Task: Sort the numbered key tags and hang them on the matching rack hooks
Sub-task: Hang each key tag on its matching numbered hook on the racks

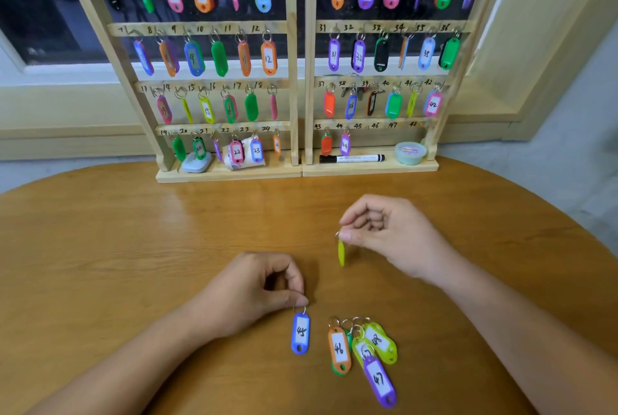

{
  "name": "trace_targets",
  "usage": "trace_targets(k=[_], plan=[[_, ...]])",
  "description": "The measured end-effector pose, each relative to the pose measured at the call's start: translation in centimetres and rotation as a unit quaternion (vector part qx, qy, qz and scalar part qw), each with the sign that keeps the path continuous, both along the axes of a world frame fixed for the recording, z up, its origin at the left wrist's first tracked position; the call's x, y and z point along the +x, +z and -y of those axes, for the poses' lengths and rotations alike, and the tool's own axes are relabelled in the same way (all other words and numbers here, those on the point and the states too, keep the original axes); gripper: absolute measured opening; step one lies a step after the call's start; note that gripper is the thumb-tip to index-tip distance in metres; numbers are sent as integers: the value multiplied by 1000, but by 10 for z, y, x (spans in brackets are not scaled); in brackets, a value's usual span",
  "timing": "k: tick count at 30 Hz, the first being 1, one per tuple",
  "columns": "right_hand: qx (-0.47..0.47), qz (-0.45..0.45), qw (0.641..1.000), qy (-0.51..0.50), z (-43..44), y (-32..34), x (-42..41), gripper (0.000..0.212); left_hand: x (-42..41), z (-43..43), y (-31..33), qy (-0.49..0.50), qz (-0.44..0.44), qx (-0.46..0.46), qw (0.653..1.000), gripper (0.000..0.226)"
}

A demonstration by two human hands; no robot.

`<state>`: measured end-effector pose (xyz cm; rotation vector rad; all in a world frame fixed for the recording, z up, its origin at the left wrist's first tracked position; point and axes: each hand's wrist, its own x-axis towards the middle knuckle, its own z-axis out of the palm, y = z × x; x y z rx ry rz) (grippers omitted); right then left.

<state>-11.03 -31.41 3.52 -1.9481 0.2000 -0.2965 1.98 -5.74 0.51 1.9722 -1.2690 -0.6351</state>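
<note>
**Two tags held by their rings, four hooks left bare**

The tags looked light, stiff and smooth, probably slippery on their flat plastic faces, so the metal ring was judged the best place to take hold, and it is also the part that has to go over a hook.

The left hand [254, 291] pinched the ring of the blue tag marked 45 [300, 334] between thumb and forefinger. That tag lay flat on the surface [133, 247], just below the fingertips.

The right hand [388, 234], raised above the surface, pinched the ring of a yellow tag [341, 252], which hung edge-on beneath the fingers with its number hidden.

A small heap lay near the blue tag, between the forearms. It included the orange 46 [339, 349] and the purple 47 [379, 381].

On the rack [296, 80], the bottom-right hooks numbered 45 to 48 [374, 126] held nothing.
</note>
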Motion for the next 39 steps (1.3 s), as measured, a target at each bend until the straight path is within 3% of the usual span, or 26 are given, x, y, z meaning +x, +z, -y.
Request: trace_targets(k=[5, 10, 18, 30, 34, 39], plan=[[-12, 28, 996, -79, 35, 16, 22, 17, 5, 3, 4, -58, 62, 7, 996, 23], [-57, 46, 984, -162, 69, 25, 52, 16, 9, 7, 5, -74, 41, 22, 996, 11], [-99, 58, 961, -251, 109, 34, 97, 17, 10, 7, 8, -103, 78, 26, 991, 18], [-115, 46, 953, -278, 117, 30, 119, 10, 8, 4, 6, -86, 92, 24, 992, 8], [-158, 75, 944, -280, 106, 23, 107, 12, 11, 0, 7, -91, 85, 22, 992, 3], [-153, 84, 956, -237, 77, -1, 76, 19, 11, -2, 8, -102, 77, 36, 991, 19]])
